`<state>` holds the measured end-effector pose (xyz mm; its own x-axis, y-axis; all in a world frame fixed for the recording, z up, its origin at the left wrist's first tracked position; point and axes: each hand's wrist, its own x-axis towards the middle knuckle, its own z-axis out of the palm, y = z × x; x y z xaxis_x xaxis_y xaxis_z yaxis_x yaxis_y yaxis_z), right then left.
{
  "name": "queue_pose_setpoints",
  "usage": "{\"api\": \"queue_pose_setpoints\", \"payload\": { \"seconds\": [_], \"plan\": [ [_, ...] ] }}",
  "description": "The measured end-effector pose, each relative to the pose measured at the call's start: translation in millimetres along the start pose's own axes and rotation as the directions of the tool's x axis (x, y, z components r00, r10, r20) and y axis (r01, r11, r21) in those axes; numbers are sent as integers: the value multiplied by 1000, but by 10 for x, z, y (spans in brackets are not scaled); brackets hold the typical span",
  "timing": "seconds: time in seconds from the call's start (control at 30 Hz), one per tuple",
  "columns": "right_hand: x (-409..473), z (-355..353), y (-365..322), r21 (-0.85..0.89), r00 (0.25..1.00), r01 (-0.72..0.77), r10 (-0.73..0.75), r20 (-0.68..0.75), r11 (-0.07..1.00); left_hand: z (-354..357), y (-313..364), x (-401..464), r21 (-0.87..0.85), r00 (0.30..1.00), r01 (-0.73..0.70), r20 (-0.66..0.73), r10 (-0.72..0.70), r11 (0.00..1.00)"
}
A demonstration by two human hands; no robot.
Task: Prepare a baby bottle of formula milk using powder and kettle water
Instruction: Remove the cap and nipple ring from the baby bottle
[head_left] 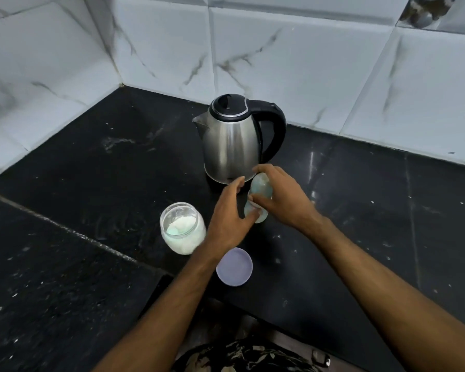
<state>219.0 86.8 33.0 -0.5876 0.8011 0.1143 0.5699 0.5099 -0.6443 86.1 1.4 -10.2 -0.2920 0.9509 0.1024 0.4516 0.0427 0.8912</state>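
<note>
A clear baby bottle [261, 187] with a pale green tint stands on the black counter [91, 183] in front of the steel kettle [234, 146]. My right hand [282, 200] grips the bottle's upper part, fingers curled over its top. My left hand [230, 218] is at the bottle's lower part, thumb against it and fingers stretched toward the kettle. An open glass jar [181, 228] of white powder stands left of my left hand. Its purple lid [234, 267] lies flat on the counter under my left wrist.
White marble-look tiled walls [306, 63] close the counter at the back and left, forming a corner. The kettle's black handle [274, 127] points right. The counter's front edge runs near my forearms. White specks are scattered over the black surface.
</note>
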Motion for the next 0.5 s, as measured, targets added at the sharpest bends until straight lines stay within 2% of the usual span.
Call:
{"api": "queue_pose_setpoints", "payload": {
  "seconds": [0.13,0.5],
  "plan": [
    [-182,26,75,2,1000,2,-2,-1,1000,341,-3,1,-127,994,100,45,-95,987],
    [-256,77,131,54,1000,-14,16,-26,998,445,-127,80,-61,994,101,43,-98,993]
  ]
}}
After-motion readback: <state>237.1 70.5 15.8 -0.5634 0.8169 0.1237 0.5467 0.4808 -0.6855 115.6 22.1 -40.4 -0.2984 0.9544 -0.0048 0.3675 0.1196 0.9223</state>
